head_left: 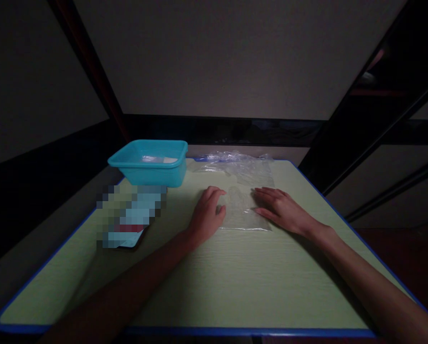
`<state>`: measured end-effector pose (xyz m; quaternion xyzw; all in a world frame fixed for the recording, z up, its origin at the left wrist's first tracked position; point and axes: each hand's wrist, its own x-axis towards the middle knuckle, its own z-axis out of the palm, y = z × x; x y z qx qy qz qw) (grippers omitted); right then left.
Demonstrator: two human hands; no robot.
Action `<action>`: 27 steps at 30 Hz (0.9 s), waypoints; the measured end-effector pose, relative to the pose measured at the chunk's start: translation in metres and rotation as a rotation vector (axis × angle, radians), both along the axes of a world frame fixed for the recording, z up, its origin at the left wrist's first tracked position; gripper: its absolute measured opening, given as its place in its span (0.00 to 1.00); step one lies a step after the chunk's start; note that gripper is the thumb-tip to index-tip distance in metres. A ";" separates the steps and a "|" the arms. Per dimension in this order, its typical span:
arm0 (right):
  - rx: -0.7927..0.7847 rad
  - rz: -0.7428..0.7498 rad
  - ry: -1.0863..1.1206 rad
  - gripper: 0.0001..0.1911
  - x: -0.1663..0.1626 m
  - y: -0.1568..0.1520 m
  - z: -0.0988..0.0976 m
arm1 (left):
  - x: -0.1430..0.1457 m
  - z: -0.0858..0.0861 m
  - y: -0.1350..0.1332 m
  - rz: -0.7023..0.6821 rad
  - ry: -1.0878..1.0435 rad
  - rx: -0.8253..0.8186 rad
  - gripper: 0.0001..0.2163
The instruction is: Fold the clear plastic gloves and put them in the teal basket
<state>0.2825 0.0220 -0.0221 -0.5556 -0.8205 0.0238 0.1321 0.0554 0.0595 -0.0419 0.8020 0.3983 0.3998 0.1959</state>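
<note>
A clear plastic bag (pixel 244 212) lies flat on the pale green table (pixel 214 286), between my two hands. My left hand (pixel 208 212) rests at the bag's left side, its fingers curved and thumb apart from them, with nothing visible in its grasp. On the bag's right side lies my right hand (pixel 280 208), fingers stretched out and thumb spread, touching or just over the edge. Beyond them, more crumpled clear plastic (pixel 242 167) is spread near the table's far edge. Whether it is separate from the nearer bag I cannot tell.
A turquoise plastic basin (pixel 152 172) stands at the far left corner with something clear and white inside. In front of it lies a flat, blurred-out object (pixel 135 215), perhaps with a lit screen. A pale wall panel (pixel 221 62) rises behind the blue-edged table.
</note>
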 end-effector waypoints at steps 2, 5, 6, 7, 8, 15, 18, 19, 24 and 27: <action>-0.089 -0.004 -0.071 0.32 0.002 -0.003 -0.003 | -0.001 -0.001 -0.001 -0.015 0.035 0.037 0.14; -0.176 0.001 -0.110 0.38 0.006 -0.005 -0.005 | -0.003 -0.002 0.000 -0.011 0.051 0.055 0.13; -0.186 0.004 -0.112 0.39 0.006 -0.005 -0.005 | -0.003 -0.003 0.001 -0.012 0.053 0.062 0.12; -0.189 0.005 -0.114 0.39 0.006 -0.005 -0.005 | -0.004 -0.003 0.001 -0.014 0.059 0.070 0.12; -0.184 0.001 -0.118 0.39 0.006 -0.005 -0.003 | -0.004 -0.003 0.001 -0.016 0.068 0.078 0.12; -0.018 -0.012 -0.126 0.29 -0.030 -0.014 0.001 | 0.007 0.004 -0.013 -0.076 0.329 0.131 0.11; -0.007 -0.003 -0.131 0.27 -0.046 -0.016 -0.005 | 0.012 0.005 -0.020 -0.153 0.448 0.160 0.16; -0.010 -0.001 -0.132 0.27 -0.049 -0.016 -0.007 | 0.013 0.005 -0.021 -0.174 0.477 0.164 0.18; -0.061 -0.004 -0.125 0.29 -0.047 -0.016 -0.014 | 0.011 -0.002 -0.021 -0.213 0.564 0.162 0.22; -0.049 -0.023 -0.131 0.29 -0.044 -0.016 -0.017 | 0.009 -0.004 -0.019 -0.205 0.596 0.149 0.22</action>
